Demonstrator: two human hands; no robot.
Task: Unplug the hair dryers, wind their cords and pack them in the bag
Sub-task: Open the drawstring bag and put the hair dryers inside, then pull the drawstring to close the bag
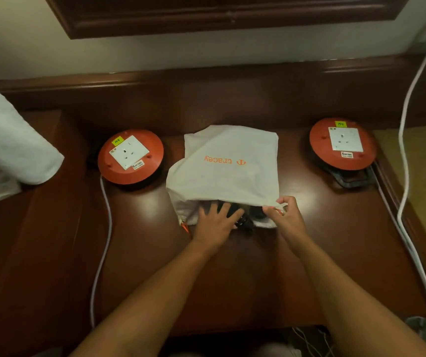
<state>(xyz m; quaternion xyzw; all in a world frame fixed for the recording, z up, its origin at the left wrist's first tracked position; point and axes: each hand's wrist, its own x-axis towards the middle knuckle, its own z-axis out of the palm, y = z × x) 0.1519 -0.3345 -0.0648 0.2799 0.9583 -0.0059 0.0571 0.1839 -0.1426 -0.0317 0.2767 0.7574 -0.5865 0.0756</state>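
Note:
A white cloth bag (pixel 226 166) with orange lettering lies in the middle of the dark wooden table (pixel 232 266), its mouth facing me. Black hair dryer parts and cord (pixel 248 219) show in the opening, mostly hidden by the cloth. My left hand (pixel 215 221) lies with spread fingers on the black items at the bag's mouth. My right hand (pixel 285 216) pinches the bag's upper rim at its right corner and lifts it. An orange drawstring end (pixel 185 227) hangs at the mouth's left corner.
Two round orange extension reels with white sockets sit on the table, one at the left (pixel 130 157), one at the right (pixel 343 144); both sockets show no plug. White cables run down the left (pixel 103 240) and right (pixel 404 176) sides. A white roll (pixel 8 140) lies far left.

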